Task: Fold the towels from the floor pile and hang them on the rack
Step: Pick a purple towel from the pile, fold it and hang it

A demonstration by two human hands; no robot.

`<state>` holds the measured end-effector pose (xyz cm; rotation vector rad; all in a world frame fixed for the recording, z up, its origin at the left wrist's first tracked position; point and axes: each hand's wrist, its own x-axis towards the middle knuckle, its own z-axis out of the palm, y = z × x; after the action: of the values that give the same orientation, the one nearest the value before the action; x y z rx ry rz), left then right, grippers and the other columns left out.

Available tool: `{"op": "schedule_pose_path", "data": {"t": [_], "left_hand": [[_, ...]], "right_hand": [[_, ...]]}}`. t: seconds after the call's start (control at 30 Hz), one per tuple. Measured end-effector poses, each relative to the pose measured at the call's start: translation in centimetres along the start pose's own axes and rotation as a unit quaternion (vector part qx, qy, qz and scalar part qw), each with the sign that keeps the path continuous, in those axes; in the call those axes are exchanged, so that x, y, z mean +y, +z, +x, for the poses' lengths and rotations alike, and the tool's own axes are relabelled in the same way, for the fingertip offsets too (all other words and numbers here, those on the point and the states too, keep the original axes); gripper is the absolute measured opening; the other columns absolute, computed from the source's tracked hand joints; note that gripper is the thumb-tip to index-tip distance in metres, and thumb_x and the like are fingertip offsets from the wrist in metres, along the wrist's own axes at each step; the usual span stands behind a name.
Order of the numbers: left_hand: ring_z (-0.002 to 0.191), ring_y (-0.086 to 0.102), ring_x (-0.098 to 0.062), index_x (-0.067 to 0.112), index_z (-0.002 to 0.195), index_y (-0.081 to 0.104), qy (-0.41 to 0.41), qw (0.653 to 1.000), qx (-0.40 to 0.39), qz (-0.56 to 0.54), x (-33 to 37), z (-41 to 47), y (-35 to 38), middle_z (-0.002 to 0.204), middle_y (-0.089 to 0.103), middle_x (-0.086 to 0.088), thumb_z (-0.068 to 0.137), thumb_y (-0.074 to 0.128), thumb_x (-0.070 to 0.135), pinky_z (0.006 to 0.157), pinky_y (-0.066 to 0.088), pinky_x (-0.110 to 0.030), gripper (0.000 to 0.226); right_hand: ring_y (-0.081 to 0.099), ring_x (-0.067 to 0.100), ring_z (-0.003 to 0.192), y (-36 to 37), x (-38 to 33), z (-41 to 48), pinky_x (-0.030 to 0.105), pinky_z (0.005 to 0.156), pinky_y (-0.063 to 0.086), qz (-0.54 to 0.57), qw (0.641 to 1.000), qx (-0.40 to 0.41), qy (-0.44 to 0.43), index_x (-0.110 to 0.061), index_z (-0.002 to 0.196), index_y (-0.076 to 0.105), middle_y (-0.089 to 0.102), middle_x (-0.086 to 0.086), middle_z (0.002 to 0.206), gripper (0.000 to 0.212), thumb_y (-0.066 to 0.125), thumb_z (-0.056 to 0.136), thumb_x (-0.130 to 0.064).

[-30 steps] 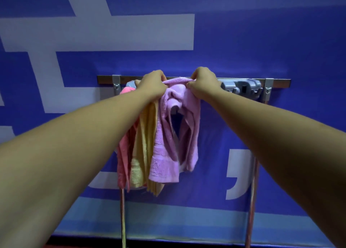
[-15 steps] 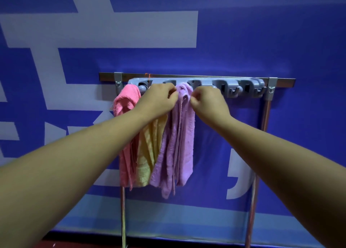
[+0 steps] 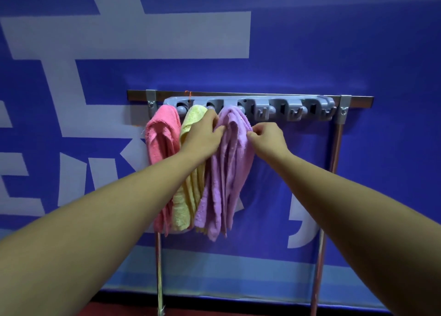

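Note:
Three towels hang side by side from the grey hook rack [image 3: 281,106]: a pink towel [image 3: 162,143] on the left, a yellow towel [image 3: 188,196] in the middle and a purple towel [image 3: 229,172] on the right. My left hand [image 3: 202,136] pinches the purple towel's left edge near its top and overlaps the yellow towel. On the purple towel's right edge my right hand [image 3: 267,140] pinches the cloth with thumb and forefinger. The floor pile is out of view.
The rack is fixed to a metal bar [image 3: 358,99] on two upright poles [image 3: 334,172], in front of a blue wall with white lettering. Three hooks [image 3: 292,111] on the rack's right half hold nothing. A strip of red floor [image 3: 119,311] shows at the bottom.
The purple towel went from bunched at the bar to hanging long from its hook. Both hands have come down from the rack's top to the towel's upper edges.

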<state>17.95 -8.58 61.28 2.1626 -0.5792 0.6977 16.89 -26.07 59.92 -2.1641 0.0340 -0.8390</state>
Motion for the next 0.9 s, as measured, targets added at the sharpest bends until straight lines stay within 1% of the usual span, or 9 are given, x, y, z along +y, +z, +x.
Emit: {"op": "schedule_pose_path", "data": {"t": [0.1, 0.17, 0.23, 0.3, 0.4, 0.5, 0.6, 0.73, 0.9], "left_hand": [[0.086, 0.062, -0.032, 0.013, 0.101, 0.048, -0.015, 0.998, -0.049, -0.035, -0.9, -0.9, 0.2, 0.092, 0.067, -0.01, 0.083, 0.056, 0.024, 0.075, 0.049, -0.044, 0.023], [0.092, 0.065, -0.03, 0.014, 0.107, 0.051, -0.027, 0.996, -0.063, -0.054, -1.8, -2.1, 0.4, 0.097, 0.069, -0.009, 0.074, 0.054, 0.031, 0.083, 0.051, -0.043, 0.037], [0.092, 0.066, -0.024, 0.012, 0.106, 0.054, -0.03, 0.993, -0.07, -0.084, -3.2, -4.0, 0.8, 0.099, 0.068, -0.004, 0.075, 0.058, 0.028, 0.089, 0.05, -0.038, 0.035], [0.081, 0.062, -0.017, 0.01, 0.1, 0.055, -0.04, 0.991, -0.088, -0.095, -5.2, -6.8, 1.6, 0.092, 0.065, 0.0, 0.084, 0.063, 0.014, 0.085, 0.049, -0.032, 0.019], [0.075, 0.057, -0.012, 0.01, 0.098, 0.058, -0.048, 0.988, -0.136, -0.057, -8.7, -12.4, 3.1, 0.088, 0.064, -0.001, 0.087, 0.062, 0.001, 0.074, 0.044, -0.016, 0.015], [0.072, 0.06, -0.021, 0.015, 0.092, 0.057, -0.082, 0.975, -0.205, -0.013, -12.6, -18.4, 5.2, 0.086, 0.067, -0.005, 0.087, 0.063, 0.005, 0.073, 0.047, -0.027, 0.012], [0.074, 0.057, -0.022, 0.016, 0.09, 0.056, -0.145, 0.955, -0.259, 0.027, -15.8, -24.3, 7.5, 0.082, 0.063, -0.002, 0.087, 0.062, 0.01, 0.077, 0.047, -0.033, 0.009], [0.081, 0.061, -0.028, 0.013, 0.091, 0.058, -0.221, 0.922, -0.315, 0.049, -19.0, -31.8, 10.6, 0.082, 0.064, -0.005, 0.086, 0.061, 0.014, 0.078, 0.048, -0.034, 0.006], [0.091, 0.064, -0.028, 0.014, 0.083, 0.06, -0.248, 0.89, -0.377, 0.065, -22.5, -40.3, 13.7, 0.092, 0.071, -0.009, 0.086, 0.06, 0.016, 0.081, 0.05, -0.034, 0.004]], "right_hand": [[0.053, 0.023, 0.066, 0.5, 0.2, -0.9, 0.031, 0.057, 0.041, -0.003, 1.0, -0.024, -0.02, 0.003, 0.079, 0.063, 0.063, 0.01, 0.07, 0.021, 0.055, 0.089, -0.014], [0.06, 0.028, 0.071, 0.7, 0.3, -1.9, 0.036, 0.063, 0.048, -0.015, 0.999, -0.039, -0.014, 0.001, 0.084, 0.063, 0.068, 0.011, 0.076, 0.021, 0.053, 0.088, -0.017], [0.062, 0.03, 0.083, 0.9, 1.2, -3.7, 0.04, 0.072, 0.051, -0.048, 0.996, -0.068, 0.008, -0.002, 0.097, 0.061, 0.068, 0.01, 0.089, 0.025, 0.052, 0.09, -0.024], [0.061, 0.031, 0.087, 1.4, 3.1, -6.2, 0.039, 0.073, 0.051, -0.086, 0.99, -0.105, 0.035, -0.003, 0.105, 0.058, 0.065, 0.01, 0.095, 0.03, 0.052, 0.09, -0.028], [0.055, 0.032, 0.086, 3.1, 6.9, -11.1, 0.038, 0.072, 0.047, -0.152, 0.976, -0.143, 0.067, -0.004, 0.107, 0.054, 0.057, 0.009, 0.096, 0.032, 0.053, 0.092, -0.032], [0.056, 0.036, 0.097, 5.7, 11.1, -16.5, 0.038, 0.075, 0.045, -0.164, 0.964, -0.182, 0.108, -0.003, 0.103, 0.053, 0.058, 0.014, 0.1, 0.032, 0.054, 0.092, -0.033], [0.058, 0.039, 0.113, 8.5, 14.8, -22.3, 0.042, 0.092, 0.049, -0.17, 0.946, -0.227, 0.156, 0.001, 0.119, 0.054, 0.061, 0.021, 0.117, 0.044, 0.056, 0.092, -0.034], [0.059, 0.039, 0.116, 11.9, 18.5, -30.0, 0.044, 0.096, 0.049, -0.191, 0.918, -0.29, 0.193, -0.001, 0.121, 0.054, 0.061, 0.023, 0.121, 0.046, 0.056, 0.092, -0.036], [0.056, 0.04, 0.12, 15.3, 22.3, -38.4, 0.044, 0.099, 0.046, -0.22, 0.878, -0.367, 0.216, -0.002, 0.127, 0.051, 0.058, 0.023, 0.127, 0.052, 0.056, 0.093, -0.041]]}}
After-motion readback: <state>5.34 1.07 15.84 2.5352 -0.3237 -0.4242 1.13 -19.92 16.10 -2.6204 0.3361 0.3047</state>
